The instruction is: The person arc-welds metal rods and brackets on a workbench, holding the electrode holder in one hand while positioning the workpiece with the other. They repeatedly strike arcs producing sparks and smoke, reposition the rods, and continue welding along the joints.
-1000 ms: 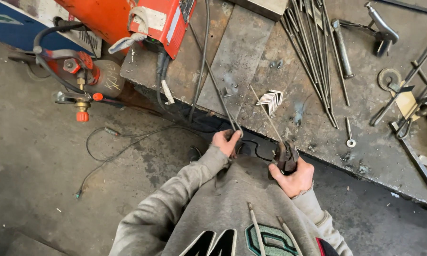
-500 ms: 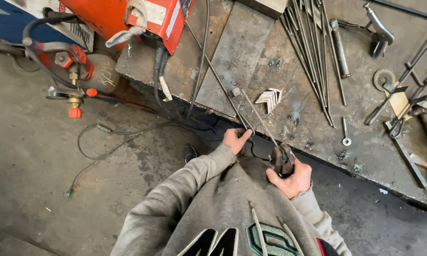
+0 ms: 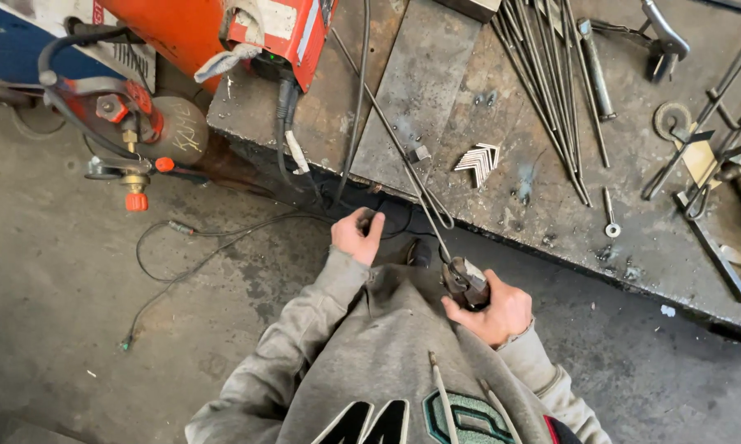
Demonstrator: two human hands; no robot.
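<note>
We see a matt, scarred steel workbench (image 3: 436,107) with dull thin metal rods (image 3: 543,90). The welder (image 3: 222,29) has glossy orange paint. Our sweatshirt (image 3: 370,362) is soft grey cloth, the floor (image 3: 58,288) rough concrete.

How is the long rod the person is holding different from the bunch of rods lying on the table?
The held rod is a single one, gripped at its near end by the right hand; the bundle of rods is many, and no hand touches it. The held rod slants up off the workbench edge toward the person; the bundle lies flat on top. Both are thin, long, grey metal.
</note>
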